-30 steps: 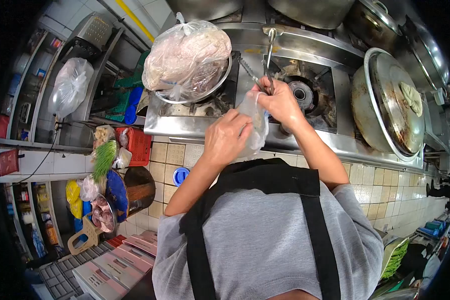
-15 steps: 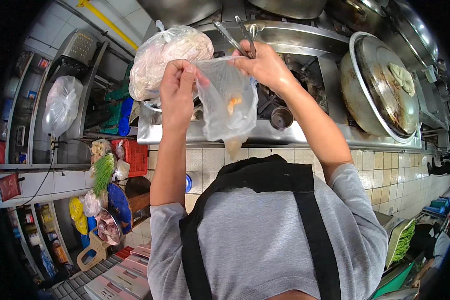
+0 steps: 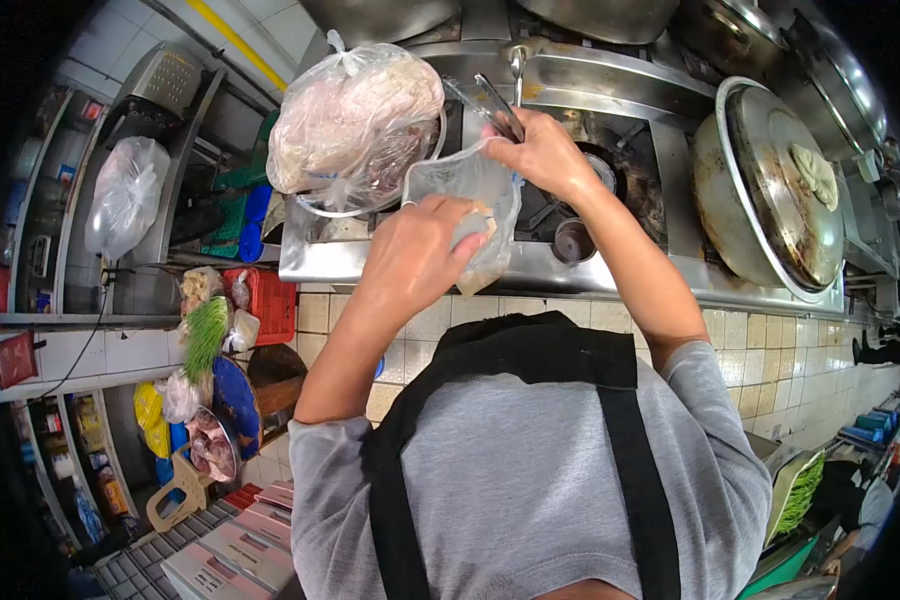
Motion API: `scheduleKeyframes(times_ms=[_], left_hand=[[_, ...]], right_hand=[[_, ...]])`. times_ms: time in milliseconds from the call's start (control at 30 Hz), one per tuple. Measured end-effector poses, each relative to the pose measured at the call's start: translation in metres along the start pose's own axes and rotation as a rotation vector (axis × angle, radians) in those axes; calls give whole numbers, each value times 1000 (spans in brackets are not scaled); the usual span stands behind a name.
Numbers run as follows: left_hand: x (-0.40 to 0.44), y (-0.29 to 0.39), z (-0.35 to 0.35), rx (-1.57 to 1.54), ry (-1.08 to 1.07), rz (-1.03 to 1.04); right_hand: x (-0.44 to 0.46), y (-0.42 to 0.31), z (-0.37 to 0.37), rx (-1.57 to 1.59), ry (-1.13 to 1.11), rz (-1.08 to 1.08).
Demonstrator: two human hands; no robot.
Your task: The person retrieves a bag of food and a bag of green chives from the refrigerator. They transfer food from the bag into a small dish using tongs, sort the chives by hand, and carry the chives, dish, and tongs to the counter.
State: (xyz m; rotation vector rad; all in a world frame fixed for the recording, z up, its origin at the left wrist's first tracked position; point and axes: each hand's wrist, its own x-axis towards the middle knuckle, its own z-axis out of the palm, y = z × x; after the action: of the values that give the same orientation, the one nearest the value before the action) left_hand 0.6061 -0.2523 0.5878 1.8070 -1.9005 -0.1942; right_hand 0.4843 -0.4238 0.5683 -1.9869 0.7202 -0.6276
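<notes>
My right hand (image 3: 542,150) is closed on metal tongs (image 3: 498,108), which point up and left, and on the upper rim of a clear plastic bag (image 3: 505,195). My left hand (image 3: 420,245) reaches into the bag's mouth, its fingers bent around a small pale piece (image 3: 473,228). Part of that piece is hidden by the fingers and plastic. Behind my left hand, a large tied bag of pale meat (image 3: 355,120) rests in a round metal bowl (image 3: 315,208) on the stove.
The steel stove (image 3: 345,262) runs across the front. A small metal cup (image 3: 573,240) stands on it below a burner. A large lidded pot (image 3: 770,190) with a cloth (image 3: 815,177) is on the right. Left are shelves and a red crate (image 3: 275,305).
The bag was bunched between both hands, then spread open and raised. Now my left hand has gone from the bag's edge down into its mouth; the tongs stay in my right hand.
</notes>
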Motion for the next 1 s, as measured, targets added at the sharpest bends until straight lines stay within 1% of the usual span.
scheduleKeyframes(times_ms=[67, 100, 133, 167, 233, 267, 300, 333, 367, 433, 533, 633, 667, 700, 767, 800, 867, 900, 933, 967, 1000], left_hand=[[-4, 1, -3, 188, -108, -65], [-6, -2, -3, 106, -165, -125], [-10, -6, -3, 22, -222, -183], [-13, -11, -2, -62, -278, -241], [-15, -27, 10, -130, -253, -296], [-15, -34, 16, -163, -241, -323], [-15, -39, 21, -361, -173, -364], [-15, -44, 24, -560, -106, -401], [-15, -47, 26, -760, -37, -438], [-15, -48, 26, -871, 49, -472], [-16, -56, 36, -1122, 149, -519], [-13, -43, 39, -1357, 283, -514], [-12, -39, 38, -1424, 340, -499], [-14, -43, 38, -1489, 336, -487], [-22, -58, 37, -1619, 325, -463], [-22, -60, 35, -1626, 368, -515], [-21, -63, 31, -1640, 459, -615], [-19, -59, 29, -1624, 472, -654], [-15, -51, 26, -1608, 485, -695], [-13, -44, 25, -1591, 495, -738], [-12, -39, 27, -1601, 463, -682]], right_hand=[[-8, -10, -5, -13, -2, -38], [-16, -20, -8, -19, 0, -54], [-24, -29, -10, 4, 14, -21], [-32, -29, -6, 149, -4, -40], [-46, -22, 10, 439, -45, -80], [-54, -18, 20, 348, -132, -29], [-61, -19, 28, 258, -217, 19], [-64, -31, 27, 65, -317, 20], [-65, -25, 35, 69, -316, 47], [-64, -15, 41, -12, -240, 112], [-66, 2, 50, 58, -199, 105], [-75, 1, 61, -41, -155, 53], [-76, 1, 63, -44, -102, 23], [-74, 5, 64, -113, -86, 7], [-69, 21, 63, -246, -52, -25], [-65, 24, 59, -305, -44, -55], [-64, 27, 44, -193, -54, 116], [-62, 21, 39, -137, -61, 200], [-67, 16, 39, 30, -12, 143], [-71, 10, 41, 26, -3, 80], [-73, 2, 44, 22, 8, 20]])
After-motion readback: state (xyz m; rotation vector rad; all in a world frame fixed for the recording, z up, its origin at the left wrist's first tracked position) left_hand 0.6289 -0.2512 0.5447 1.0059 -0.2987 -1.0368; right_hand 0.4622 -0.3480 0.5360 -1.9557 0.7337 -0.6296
